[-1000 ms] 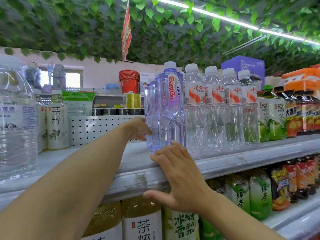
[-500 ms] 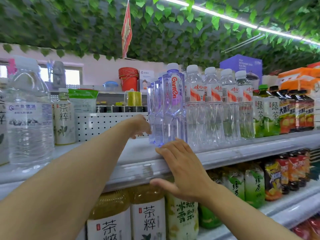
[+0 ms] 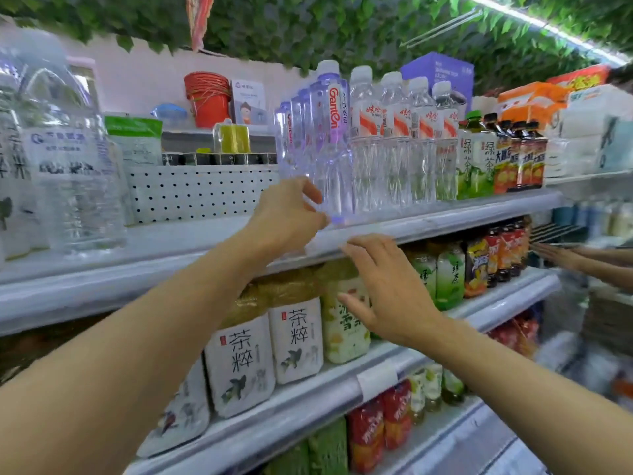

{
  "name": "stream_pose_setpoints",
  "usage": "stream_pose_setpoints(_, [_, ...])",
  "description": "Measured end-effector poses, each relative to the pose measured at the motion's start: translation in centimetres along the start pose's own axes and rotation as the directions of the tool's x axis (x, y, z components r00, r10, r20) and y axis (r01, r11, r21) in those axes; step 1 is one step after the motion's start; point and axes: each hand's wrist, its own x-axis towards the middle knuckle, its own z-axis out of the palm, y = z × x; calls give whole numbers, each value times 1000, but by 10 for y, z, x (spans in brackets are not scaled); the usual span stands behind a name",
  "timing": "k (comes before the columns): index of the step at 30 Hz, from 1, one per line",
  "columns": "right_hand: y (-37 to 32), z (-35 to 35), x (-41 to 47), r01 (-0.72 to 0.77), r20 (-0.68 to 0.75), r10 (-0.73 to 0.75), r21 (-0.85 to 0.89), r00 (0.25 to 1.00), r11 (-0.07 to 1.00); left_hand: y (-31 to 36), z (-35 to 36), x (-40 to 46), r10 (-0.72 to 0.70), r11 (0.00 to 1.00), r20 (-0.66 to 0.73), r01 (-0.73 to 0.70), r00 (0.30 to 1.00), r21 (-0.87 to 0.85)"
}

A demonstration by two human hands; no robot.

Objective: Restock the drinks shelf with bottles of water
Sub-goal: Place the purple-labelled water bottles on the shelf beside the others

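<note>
The water bottles (image 3: 330,138) are standing upright on the shelf (image 3: 445,217), just above and beyond both hands. The left hand (image 3: 291,214), nearer, is hovering loosely curled, holding nothing; the right hand (image 3: 383,289) is spreading open below the shelf edge.

We are viewing through a single head-worn wide-angle camera, facing forward and slightly up at the top shelf (image 3: 445,214) just beyond the left hand (image 3: 286,214) and right hand (image 3: 383,289). We are standing close, with both forearms filling the foreground.
</note>
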Motion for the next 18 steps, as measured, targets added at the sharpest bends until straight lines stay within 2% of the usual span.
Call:
stream_pose_setpoints(2, [0,2,-25,-33,58,33,-5,998,999,-4,16,-27,19,1000,74,-19,997,2])
stream_pose_setpoints(5, [0,12,-69,-77,233,71,16,970,997,-19,46,-69,-4,1000,232,2,973,7])
stream_pose_setpoints(8, [1,30,-118,-101,412,75,40,908,994,-46,82,-109,-114,992,410,83,905,92])
stream_pose_setpoints(10, [1,41,-148,-137,531,87,56,843,989,-66,105,-135,-211,977,505,160,837,144])
stream_pose_setpoints(12, [3,53,-179,-153,644,78,61,761,986,-87,131,-159,-293,953,541,193,788,235])
stream_pose_setpoints(14, [6,65,-210,-180,722,58,94,690,979,-107,158,-182,-361,926,566,216,741,308])
stream_pose_setpoints(18, [10,87,-271,-216,846,5,130,533,968,-133,210,-233,-492,870,618,346,613,350])
